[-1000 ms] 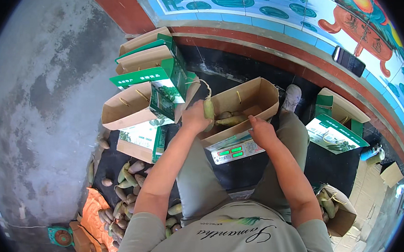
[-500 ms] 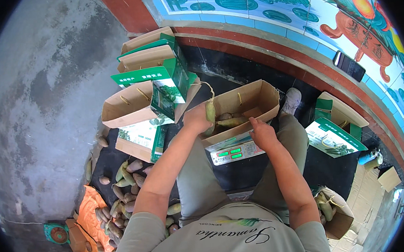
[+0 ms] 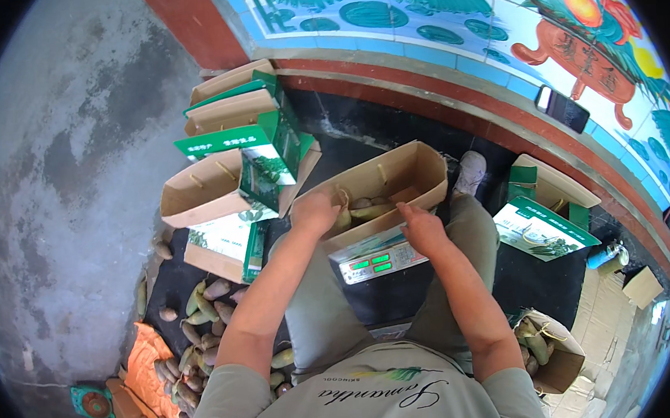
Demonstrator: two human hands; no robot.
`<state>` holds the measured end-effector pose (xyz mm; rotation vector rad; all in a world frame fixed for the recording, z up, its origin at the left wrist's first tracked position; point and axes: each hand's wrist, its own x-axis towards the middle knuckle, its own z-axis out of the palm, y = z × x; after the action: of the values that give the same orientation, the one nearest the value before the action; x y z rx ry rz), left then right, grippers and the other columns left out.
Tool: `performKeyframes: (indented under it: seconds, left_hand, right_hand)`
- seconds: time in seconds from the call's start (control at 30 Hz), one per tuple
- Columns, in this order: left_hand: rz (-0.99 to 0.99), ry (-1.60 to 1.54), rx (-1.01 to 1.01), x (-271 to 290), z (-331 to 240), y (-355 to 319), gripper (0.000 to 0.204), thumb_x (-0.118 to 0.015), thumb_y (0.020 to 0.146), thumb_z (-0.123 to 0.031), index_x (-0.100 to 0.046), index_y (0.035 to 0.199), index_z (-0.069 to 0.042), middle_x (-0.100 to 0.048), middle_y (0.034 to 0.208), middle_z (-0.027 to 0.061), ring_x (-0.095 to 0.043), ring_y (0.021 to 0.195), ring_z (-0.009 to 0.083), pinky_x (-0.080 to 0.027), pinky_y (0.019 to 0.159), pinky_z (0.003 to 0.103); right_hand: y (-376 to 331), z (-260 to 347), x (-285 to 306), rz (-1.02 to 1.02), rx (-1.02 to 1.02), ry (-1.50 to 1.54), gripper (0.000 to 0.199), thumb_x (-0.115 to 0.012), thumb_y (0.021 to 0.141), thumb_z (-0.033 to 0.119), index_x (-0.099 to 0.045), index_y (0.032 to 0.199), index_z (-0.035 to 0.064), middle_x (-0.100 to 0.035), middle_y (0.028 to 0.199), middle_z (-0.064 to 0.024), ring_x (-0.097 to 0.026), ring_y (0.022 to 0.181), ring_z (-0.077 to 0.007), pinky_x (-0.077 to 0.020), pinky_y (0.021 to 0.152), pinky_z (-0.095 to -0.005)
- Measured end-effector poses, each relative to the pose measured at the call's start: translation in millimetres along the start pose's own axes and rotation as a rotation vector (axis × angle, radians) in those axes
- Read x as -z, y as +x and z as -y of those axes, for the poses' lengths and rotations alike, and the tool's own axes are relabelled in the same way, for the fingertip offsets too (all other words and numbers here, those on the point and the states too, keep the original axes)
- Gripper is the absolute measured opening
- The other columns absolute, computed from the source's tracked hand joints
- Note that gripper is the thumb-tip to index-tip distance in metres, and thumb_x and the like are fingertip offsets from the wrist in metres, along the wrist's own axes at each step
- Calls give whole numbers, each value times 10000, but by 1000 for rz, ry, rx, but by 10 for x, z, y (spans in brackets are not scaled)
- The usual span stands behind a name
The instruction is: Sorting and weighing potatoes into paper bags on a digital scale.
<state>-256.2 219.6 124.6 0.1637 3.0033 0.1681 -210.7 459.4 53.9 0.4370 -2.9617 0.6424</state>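
An open cardboard carton [image 3: 417, 164] rests on a digital scale [image 3: 391, 262] between my knees. Inside it lie several pale green radishes [image 3: 374, 211] and rounder brown roots. My left hand [image 3: 316, 213] reaches over the carton's left end, fingers closed on a green radish [image 3: 343, 218] that is now down inside; the hand partly hides it. At the near long side, my right hand [image 3: 423, 228] grips the carton's rim, its fingers bent over the edge. The scale's green displays show below the carton.
Several green-and-white cartons [image 3: 224, 178] stand at the left, another carton [image 3: 549, 221] at the right. Loose radishes and brown roots [image 3: 203, 319] lie at lower left near an orange sheet [image 3: 145, 362]. A carton of radishes [image 3: 559, 356] stands lower right. A phone [image 3: 563, 107] leans against the wall.
My left hand has lowered the green radish, with its long thin root, into the carton's left end. My right hand stays at the rim. The whole view has shifted slightly.
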Motion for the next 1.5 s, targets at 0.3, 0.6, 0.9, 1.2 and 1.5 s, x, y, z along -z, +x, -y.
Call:
performKeyframes:
  seconds: [0.3,0.6,0.9,1.2,1.5]
  left_hand:
    - [-227,-156,-30,-5,67,-113,355,-634,764,-281,-595,1056,-82,-637,935,185,-605,902,339,-467,819,429]
    - [-341,-454,-72,-73,143,-112,220,-628,772,-207,-636,948,-75,-648,890,162,-617,849,330,-482,759,406]
    - [-284,-395,-105,19,119,-139,193,-627,783,-176,-631,929,-50,-643,894,174,-611,854,339,-480,751,399]
    - [-247,-428,-108,16,79,-151,189,-615,799,-182,-632,932,-49,-653,878,153,-624,842,308,-482,744,380]
    - [-249,-424,-106,21,102,-121,215,-618,793,-166,-623,950,-19,-654,860,171,-643,804,296,-488,715,346]
  right_hand:
    - [21,207,351,-187,109,311,392,-594,771,123,-511,1149,62,-599,924,-140,-585,893,-322,-480,746,-415]
    - [-397,1264,2207,-558,676,942,239,-558,835,65,-577,1064,1,-617,853,-122,-584,756,-225,-459,662,-288]
    - [-1090,1177,2690,-470,783,1028,144,-554,829,99,-600,933,10,-613,814,-128,-583,750,-232,-433,612,-297]
    - [-708,1412,2518,-474,761,1024,156,-557,830,135,-595,917,11,-600,800,-120,-576,735,-227,-431,604,-298]
    - [-644,1638,2334,-479,761,1028,176,-560,831,170,-590,900,11,-587,786,-113,-568,720,-221,-429,596,-299]
